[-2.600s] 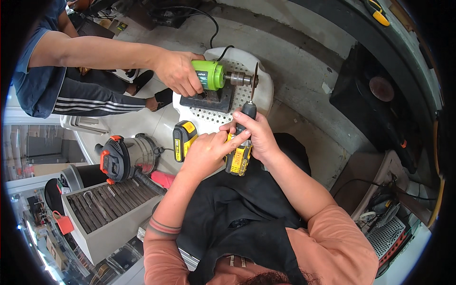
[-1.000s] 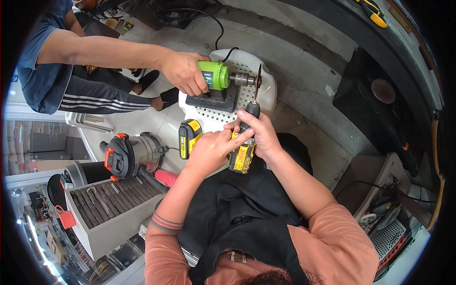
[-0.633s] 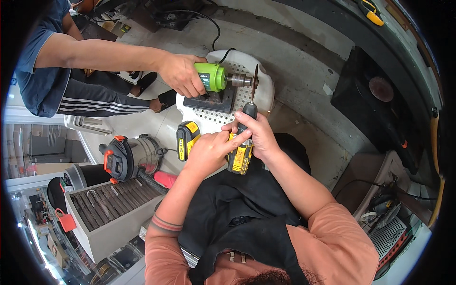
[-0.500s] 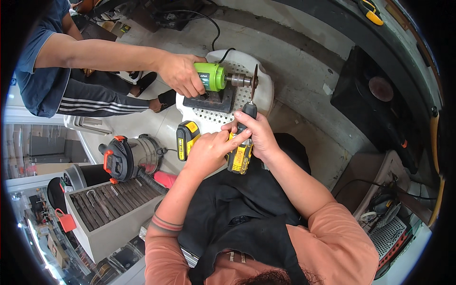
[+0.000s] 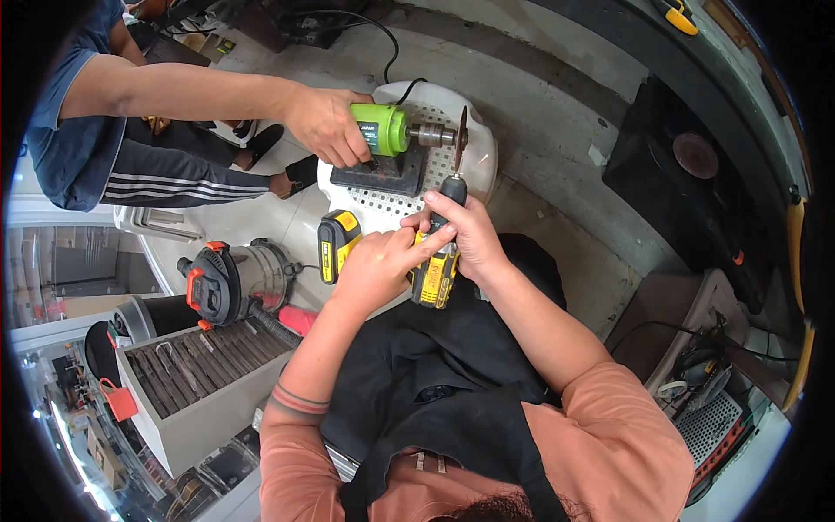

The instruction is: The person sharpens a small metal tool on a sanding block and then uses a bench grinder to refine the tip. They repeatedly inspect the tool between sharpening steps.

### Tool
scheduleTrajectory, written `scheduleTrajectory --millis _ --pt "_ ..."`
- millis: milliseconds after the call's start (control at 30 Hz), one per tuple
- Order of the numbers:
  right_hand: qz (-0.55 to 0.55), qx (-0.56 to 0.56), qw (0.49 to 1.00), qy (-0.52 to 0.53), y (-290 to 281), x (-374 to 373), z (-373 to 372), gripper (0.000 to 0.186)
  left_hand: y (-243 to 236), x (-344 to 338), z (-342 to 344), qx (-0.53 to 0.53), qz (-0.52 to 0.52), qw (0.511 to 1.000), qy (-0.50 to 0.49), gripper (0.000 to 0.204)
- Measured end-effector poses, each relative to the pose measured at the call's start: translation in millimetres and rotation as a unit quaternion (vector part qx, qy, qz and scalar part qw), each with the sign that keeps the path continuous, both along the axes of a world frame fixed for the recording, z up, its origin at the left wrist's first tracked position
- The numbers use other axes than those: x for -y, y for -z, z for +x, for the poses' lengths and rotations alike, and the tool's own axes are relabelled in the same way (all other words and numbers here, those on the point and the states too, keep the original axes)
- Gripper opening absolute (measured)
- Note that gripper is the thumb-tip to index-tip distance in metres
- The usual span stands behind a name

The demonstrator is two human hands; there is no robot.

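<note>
I hold a yellow and black cordless drill, its chuck end pointing away from me. My left hand is closed around its grip, above the drill's battery. My right hand closes round the front of the body near the chuck. A thin bit from the chuck reaches up to the edge of a brown disc; whether they touch I cannot tell. The disc is mounted edge-on in the metal chuck of a green motor on a dark base. A co-worker's hand grips the motor from the left.
A white perforated stool carries the motor. A black cable runs from it. To the left stand a vacuum cleaner and a box of dark strips. A black speaker-like box stands right, a brown bin nearer.
The drill and both my hands have shifted slightly up and left in the picture, along with the stool and motor. My grip and the co-worker's hold look the same.
</note>
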State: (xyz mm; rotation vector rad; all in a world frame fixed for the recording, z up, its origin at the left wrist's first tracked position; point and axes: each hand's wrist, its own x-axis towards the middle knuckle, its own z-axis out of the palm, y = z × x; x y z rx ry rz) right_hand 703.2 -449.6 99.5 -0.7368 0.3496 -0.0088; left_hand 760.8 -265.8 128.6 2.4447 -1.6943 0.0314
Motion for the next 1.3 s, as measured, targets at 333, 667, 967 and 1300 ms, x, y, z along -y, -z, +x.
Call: scheduleTrajectory --millis 333,667,967,1300 --pt "-0.01 -0.009 1.0 0.001 2.2 -0.2 1.0 0.031 1.4 1.7 -0.3 0.009 -0.055 0.998 -0.001 0.094" --pt "-0.007 -0.01 1.0 0.001 -2.7 -1.0 -0.8 0.03 3.1 -1.0 -1.4 0.005 -0.031 0.999 -0.002 0.091" --pt "0.001 -0.009 1.0 0.002 1.2 -2.2 1.5 0.031 4.3 -1.1 -0.5 0.001 -0.041 0.999 -0.006 0.092" --pt "0.016 -0.005 1.0 -0.004 4.3 -0.3 0.7 0.031 2.6 -0.3 -0.9 0.0 -0.034 0.999 -0.005 0.093"
